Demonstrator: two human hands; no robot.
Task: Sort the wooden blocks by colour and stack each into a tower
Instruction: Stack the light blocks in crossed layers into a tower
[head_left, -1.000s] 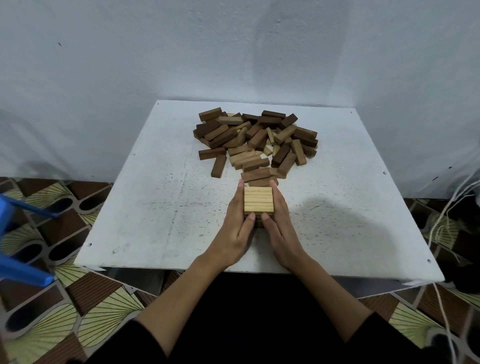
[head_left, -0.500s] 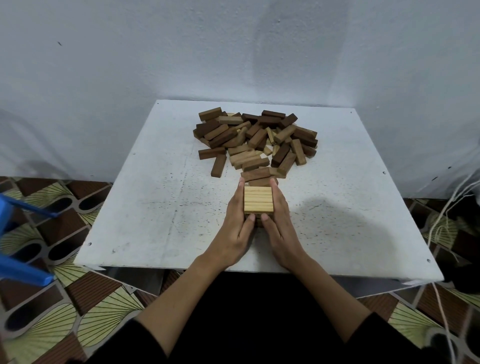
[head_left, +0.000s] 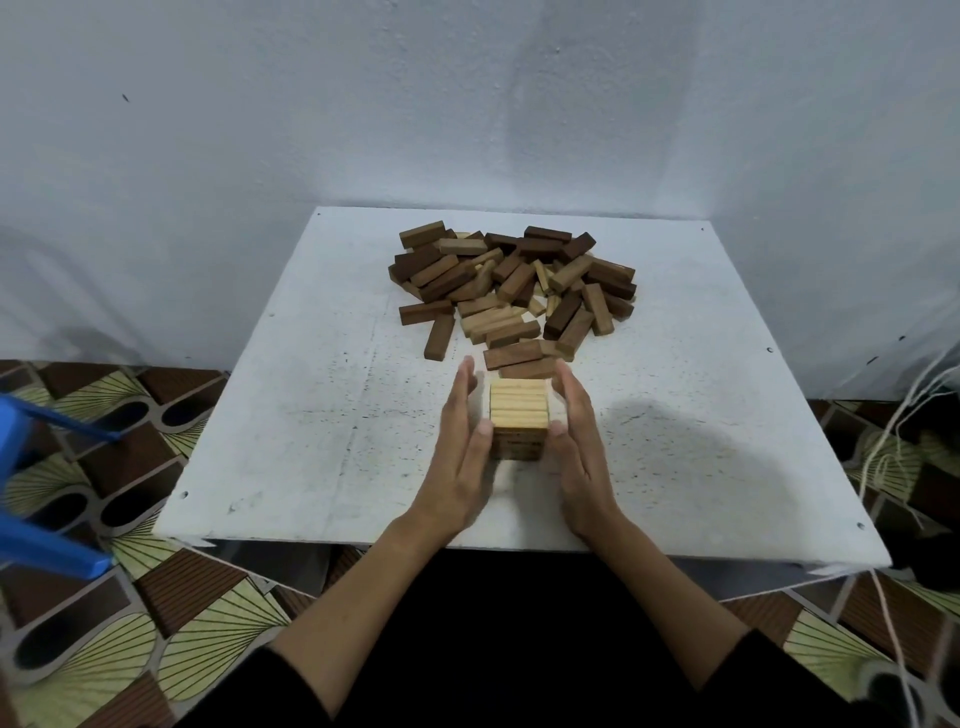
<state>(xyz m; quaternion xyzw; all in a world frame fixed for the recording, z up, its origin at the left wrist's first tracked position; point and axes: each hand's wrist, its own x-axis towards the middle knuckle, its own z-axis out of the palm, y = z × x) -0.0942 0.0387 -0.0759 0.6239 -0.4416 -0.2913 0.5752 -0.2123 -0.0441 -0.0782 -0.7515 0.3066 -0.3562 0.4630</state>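
A short tower of light pine blocks (head_left: 519, 410) stands near the front middle of the white table (head_left: 311, 415). My left hand (head_left: 460, 447) is flat beside its left face, fingers straight, a small gap showing at the fingertips. On the other side my right hand (head_left: 579, 447) lies flat with straight fingers, its thumb touching the tower's front corner. Behind the tower lies a loose pile of wooden blocks (head_left: 514, 286) in dark, mid-brown and light tones.
A white wall rises right behind the table. A blue plastic stool (head_left: 47, 519) stands on the patterned floor at the left. White cords (head_left: 904, 431) hang off the table's right side.
Both hands have eased outward from the tower's sides. They were pressed tight against it before, and now the left fingertips stand slightly away from it.
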